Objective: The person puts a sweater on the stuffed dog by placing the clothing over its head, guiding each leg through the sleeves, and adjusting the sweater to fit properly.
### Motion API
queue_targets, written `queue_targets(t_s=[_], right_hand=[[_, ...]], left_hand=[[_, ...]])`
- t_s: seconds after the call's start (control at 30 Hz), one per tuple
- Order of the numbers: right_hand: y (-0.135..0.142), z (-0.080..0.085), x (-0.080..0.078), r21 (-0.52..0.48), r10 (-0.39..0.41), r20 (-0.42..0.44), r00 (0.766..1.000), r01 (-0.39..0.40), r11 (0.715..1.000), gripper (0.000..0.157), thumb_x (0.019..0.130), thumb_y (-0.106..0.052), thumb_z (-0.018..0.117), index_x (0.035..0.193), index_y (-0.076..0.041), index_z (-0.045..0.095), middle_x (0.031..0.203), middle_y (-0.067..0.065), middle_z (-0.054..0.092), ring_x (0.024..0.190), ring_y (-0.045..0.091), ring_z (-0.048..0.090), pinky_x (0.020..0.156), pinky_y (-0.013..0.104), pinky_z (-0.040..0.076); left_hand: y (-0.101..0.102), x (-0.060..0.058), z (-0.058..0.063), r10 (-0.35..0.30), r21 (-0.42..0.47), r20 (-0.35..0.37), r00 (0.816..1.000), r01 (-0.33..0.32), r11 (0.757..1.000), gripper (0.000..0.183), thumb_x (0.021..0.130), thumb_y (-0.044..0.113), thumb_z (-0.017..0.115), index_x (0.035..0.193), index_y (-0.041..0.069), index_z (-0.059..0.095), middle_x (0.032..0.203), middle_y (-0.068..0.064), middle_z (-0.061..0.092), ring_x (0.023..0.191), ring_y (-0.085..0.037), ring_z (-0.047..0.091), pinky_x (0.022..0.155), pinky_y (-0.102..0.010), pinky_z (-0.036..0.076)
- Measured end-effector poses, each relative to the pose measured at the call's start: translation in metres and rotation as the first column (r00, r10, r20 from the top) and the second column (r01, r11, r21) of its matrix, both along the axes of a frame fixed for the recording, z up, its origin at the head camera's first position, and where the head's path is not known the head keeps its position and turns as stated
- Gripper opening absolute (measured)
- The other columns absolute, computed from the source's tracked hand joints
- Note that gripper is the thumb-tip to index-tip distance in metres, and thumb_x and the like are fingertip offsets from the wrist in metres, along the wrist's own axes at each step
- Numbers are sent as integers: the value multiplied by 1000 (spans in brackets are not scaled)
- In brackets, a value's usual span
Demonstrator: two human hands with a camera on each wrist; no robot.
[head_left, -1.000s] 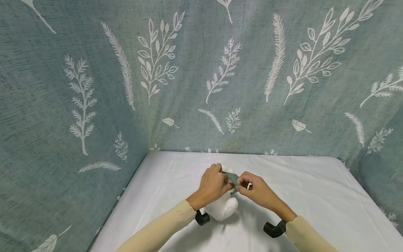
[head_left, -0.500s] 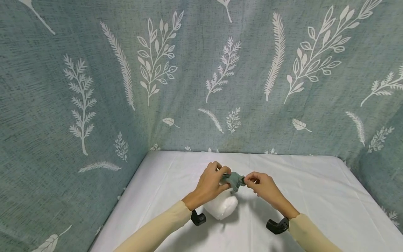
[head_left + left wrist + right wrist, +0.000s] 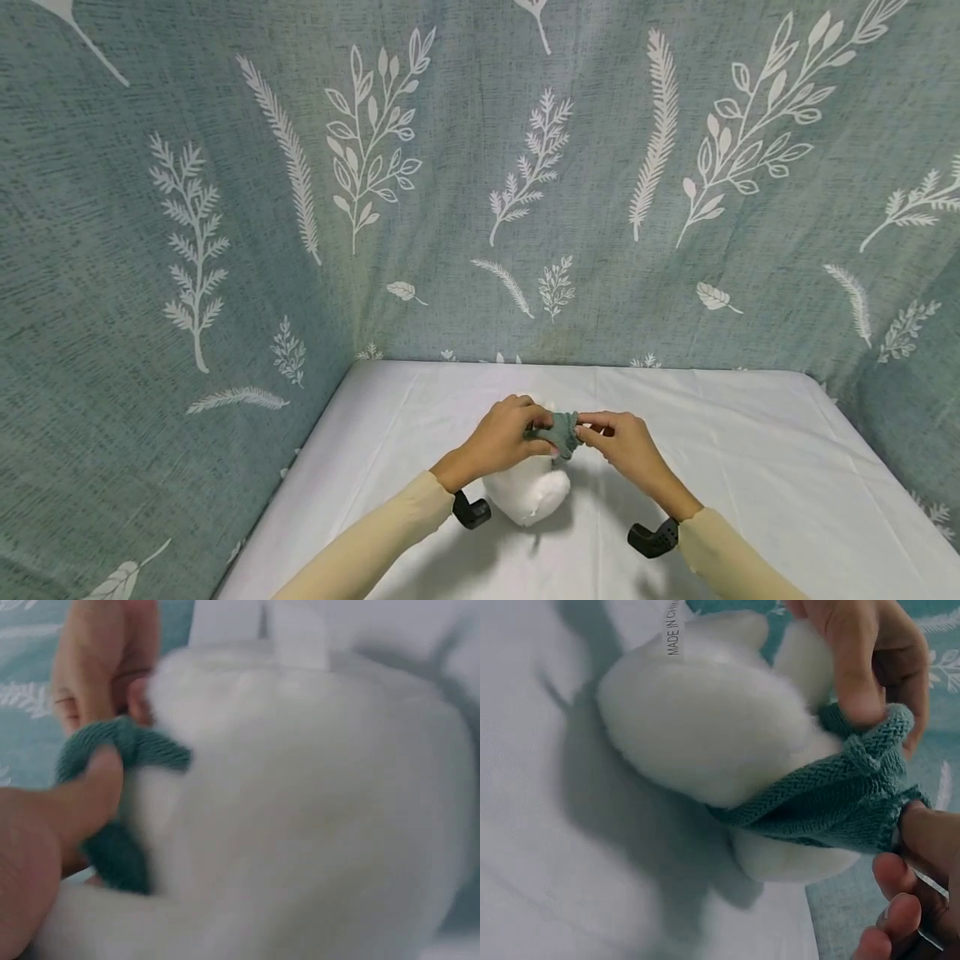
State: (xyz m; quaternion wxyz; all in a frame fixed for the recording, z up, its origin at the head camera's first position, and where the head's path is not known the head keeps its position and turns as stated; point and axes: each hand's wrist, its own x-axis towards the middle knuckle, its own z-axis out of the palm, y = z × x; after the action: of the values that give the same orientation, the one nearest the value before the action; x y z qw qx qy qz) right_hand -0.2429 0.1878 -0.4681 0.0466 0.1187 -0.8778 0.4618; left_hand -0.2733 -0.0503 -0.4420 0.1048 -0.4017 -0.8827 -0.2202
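Note:
A white fluffy plush toy (image 3: 527, 493) sits under and between my hands, with a tag reading "MADE IN CHIN…" in the right wrist view. Around part of it is a teal knitted garment (image 3: 825, 799), its rolled edge stretched to one side. My left hand (image 3: 501, 437) grips the garment, thumb (image 3: 94, 787) pressed on the knit. On the garment's right end, my right hand (image 3: 624, 439) pinches the edge between thumb and fingers. Much of the plush's upper part is hidden by my left hand and the knit.
The plush is on a white cloth-covered table (image 3: 712, 450). Blue-green curtains (image 3: 465, 167) with white leaf prints stand behind and at the sides. Each wrist carries a black device (image 3: 654, 539).
The knit was a flat, taut strip between my hands; it then bunched and now spreads into a wider shape. My right hand has shifted slightly right. The plush stays nearly in place.

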Motion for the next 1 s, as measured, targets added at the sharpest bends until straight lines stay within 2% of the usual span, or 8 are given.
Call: queue_targets(t_s=[0.1, 0.2, 0.27, 0.37, 0.5, 0.6, 0.8, 1.0], right_hand=[[1, 0, -1, 4, 16, 34, 999, -16, 1000, 35, 100, -28, 70, 128, -6, 72, 87, 3, 72, 70, 33, 63, 53, 31, 48], [1, 0, -2, -10, 42, 87, 995, -42, 999, 38, 101, -30, 69, 131, -7, 70, 86, 4, 71, 67, 27, 60, 53, 31, 48], [1, 2, -3, -24, 70, 104, 992, -68, 997, 39, 101, -29, 69, 133, -7, 68, 87, 5, 71, 65, 23, 57, 53, 31, 47], [1, 5, -3, -44, 106, 107, 989, -102, 994, 42, 101, -30, 69, 137, -9, 67, 86, 2, 69, 63, 20, 53, 53, 31, 46], [2, 6, -4, -60, 132, 104, 986, -127, 990, 44, 100, -34, 70, 138, -12, 67, 85, 1, 67, 63, 19, 52, 52, 30, 45], [1, 5, -4, -59, 144, 115, 983, -138, 989, 45, 100, -35, 69, 137, -10, 67, 82, 3, 66, 62, 16, 49, 52, 29, 44], [-3, 6, -7, -21, 127, 124, 984, -125, 992, 43, 99, -34, 72, 131, -6, 69, 83, 11, 66, 59, 16, 49, 53, 30, 44], [-3, 10, -7, 29, 132, 155, 979, -138, 990, 36, 97, -32, 73, 121, -5, 74, 78, 9, 65, 60, 15, 50, 56, 30, 44]], left_hand=[[0, -3, 3, -38, 19, 113, 993, 36, 999, 31, 96, 42, 72, 110, 15, 75, 96, 5, 66, 84, -8, 56, 74, -25, 48], [1, -4, 5, -21, 58, 176, 984, 11, 998, 27, 102, 38, 64, 109, 14, 72, 92, 5, 65, 79, -6, 56, 70, -24, 48], [3, -3, 5, 10, 70, 192, 981, -24, 997, 23, 103, 35, 65, 108, 13, 70, 91, 4, 65, 77, -6, 57, 68, -24, 48], [4, -2, 5, 51, 51, 183, 982, -61, 997, 21, 99, 30, 72, 109, 12, 70, 93, 0, 66, 78, -6, 60, 68, -23, 50], [4, -1, 7, 68, 21, 163, 984, -72, 997, 21, 96, 31, 76, 108, 13, 73, 93, -1, 65, 79, -7, 60, 69, -23, 50], [3, -3, 6, 60, 24, 144, 988, -64, 998, 19, 94, 29, 77, 104, 13, 75, 91, 0, 65, 78, -7, 57, 69, -23, 49], [2, -4, 4, 34, -14, 55, 998, -33, 999, 12, 93, 25, 78, 97, 14, 79, 87, 2, 66, 78, -10, 52, 68, -24, 44], [4, -4, 3, 41, -36, 45, 998, -39, 999, 10, 93, 24, 79, 97, 15, 76, 87, 3, 64, 77, -10, 50, 69, -24, 43]])
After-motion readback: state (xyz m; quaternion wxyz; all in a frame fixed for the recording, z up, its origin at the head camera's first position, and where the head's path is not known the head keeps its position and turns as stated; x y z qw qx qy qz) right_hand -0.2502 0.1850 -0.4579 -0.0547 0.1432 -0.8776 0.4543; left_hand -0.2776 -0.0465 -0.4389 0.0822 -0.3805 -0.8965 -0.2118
